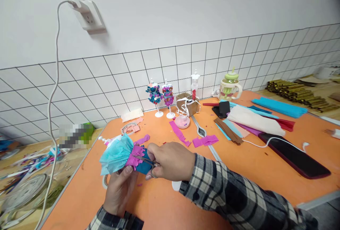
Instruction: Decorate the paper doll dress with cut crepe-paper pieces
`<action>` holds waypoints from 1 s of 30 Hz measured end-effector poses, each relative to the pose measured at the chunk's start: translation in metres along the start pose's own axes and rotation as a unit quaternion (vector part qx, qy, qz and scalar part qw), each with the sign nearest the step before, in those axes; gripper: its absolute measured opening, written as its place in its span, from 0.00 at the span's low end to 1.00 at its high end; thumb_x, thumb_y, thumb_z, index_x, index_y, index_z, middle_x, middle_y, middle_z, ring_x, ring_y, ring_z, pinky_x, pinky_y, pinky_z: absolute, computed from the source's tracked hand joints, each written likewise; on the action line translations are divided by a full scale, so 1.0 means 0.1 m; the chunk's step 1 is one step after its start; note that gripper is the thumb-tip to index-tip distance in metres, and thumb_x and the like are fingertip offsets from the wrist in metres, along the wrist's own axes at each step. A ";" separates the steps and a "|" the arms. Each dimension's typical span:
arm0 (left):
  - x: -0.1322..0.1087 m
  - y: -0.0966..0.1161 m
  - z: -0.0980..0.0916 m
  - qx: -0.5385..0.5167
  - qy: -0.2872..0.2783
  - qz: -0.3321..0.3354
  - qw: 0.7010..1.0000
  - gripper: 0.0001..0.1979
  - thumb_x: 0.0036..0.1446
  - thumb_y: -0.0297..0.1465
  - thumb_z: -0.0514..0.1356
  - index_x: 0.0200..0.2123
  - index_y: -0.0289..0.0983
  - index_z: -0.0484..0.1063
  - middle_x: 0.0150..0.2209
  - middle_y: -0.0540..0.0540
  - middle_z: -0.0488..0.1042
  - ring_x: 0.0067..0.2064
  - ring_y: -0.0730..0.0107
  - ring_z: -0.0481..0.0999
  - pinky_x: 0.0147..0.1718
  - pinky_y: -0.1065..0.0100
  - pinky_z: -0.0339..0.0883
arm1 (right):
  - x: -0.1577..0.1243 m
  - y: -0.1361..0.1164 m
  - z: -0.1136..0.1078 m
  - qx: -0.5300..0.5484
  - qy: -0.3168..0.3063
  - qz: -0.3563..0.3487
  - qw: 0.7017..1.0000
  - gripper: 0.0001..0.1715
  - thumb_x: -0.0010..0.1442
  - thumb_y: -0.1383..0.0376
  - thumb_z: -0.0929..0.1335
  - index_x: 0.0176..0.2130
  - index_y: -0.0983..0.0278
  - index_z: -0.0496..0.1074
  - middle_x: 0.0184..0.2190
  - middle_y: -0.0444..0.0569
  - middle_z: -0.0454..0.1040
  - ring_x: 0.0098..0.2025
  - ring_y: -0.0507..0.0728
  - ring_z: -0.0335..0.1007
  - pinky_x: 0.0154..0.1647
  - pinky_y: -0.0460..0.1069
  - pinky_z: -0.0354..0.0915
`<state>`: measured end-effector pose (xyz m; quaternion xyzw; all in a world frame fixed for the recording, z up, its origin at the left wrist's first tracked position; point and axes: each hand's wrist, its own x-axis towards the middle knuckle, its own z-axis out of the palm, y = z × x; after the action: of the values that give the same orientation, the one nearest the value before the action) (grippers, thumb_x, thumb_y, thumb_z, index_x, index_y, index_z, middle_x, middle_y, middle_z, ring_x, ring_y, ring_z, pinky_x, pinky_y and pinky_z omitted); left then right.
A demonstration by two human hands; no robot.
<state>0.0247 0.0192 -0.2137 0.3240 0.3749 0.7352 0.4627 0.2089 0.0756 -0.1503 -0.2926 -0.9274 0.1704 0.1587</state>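
Observation:
My left hand [122, 184] is wrapped round a small dress form [105, 140] that lies tilted on its side, its white knobbed end to the upper left. It wears a light blue crepe paper ruffle [117, 155], a magenta crepe paper band [135, 157] and a dark blue paper part [145, 162]. With my right hand [170, 162] I grip a pair of small scissors [145, 160]. The blades lie over the magenta band, and my fingers hide most of the handles. Behind the left hand, a roll of tape [105, 181] is partly covered.
Two decorated dress forms [154, 93] and a plain white one [195, 81] stand at the back, near a brown box [195, 106]. Magenta strips [205, 140], folded crepe paper [256, 119], a phone [294, 155] and a green-lidded cup [230, 87] occupy the orange table [170, 205].

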 end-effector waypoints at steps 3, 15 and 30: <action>0.00 0.00 -0.01 0.000 0.001 0.001 1.000 0.20 0.42 0.32 0.72 0.41 0.42 0.76 0.42 0.45 0.78 0.47 0.53 0.75 0.44 0.56 0.72 | 0.00 0.00 0.00 -0.004 0.001 0.001 1.000 0.26 0.54 0.48 0.70 0.42 0.61 0.61 0.28 0.43 0.74 0.30 0.57 0.71 0.23 0.47 0.42; 0.00 -0.01 -0.03 -0.011 -0.011 -0.002 1.000 0.17 0.43 0.31 0.71 0.39 0.43 0.76 0.42 0.46 0.78 0.47 0.54 0.75 0.44 0.56 0.72 | 0.00 0.00 0.03 -0.008 0.015 0.002 1.000 0.29 0.52 0.44 0.70 0.42 0.60 0.60 0.29 0.43 0.75 0.29 0.58 0.72 0.22 0.47 0.42; 0.01 -0.02 -0.05 -0.007 -0.002 0.004 1.000 0.20 0.43 0.31 0.71 0.42 0.43 0.75 0.43 0.46 0.77 0.49 0.54 0.74 0.45 0.57 0.71 | 0.00 0.01 0.05 -0.024 0.012 -0.002 1.000 0.24 0.57 0.48 0.68 0.44 0.61 0.60 0.30 0.45 0.76 0.29 0.58 0.73 0.22 0.47 0.43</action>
<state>0.0209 0.0191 -0.2183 0.3234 0.3674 0.7392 0.4626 0.2078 0.0756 -0.1552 -0.2961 -0.9301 0.1442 0.1629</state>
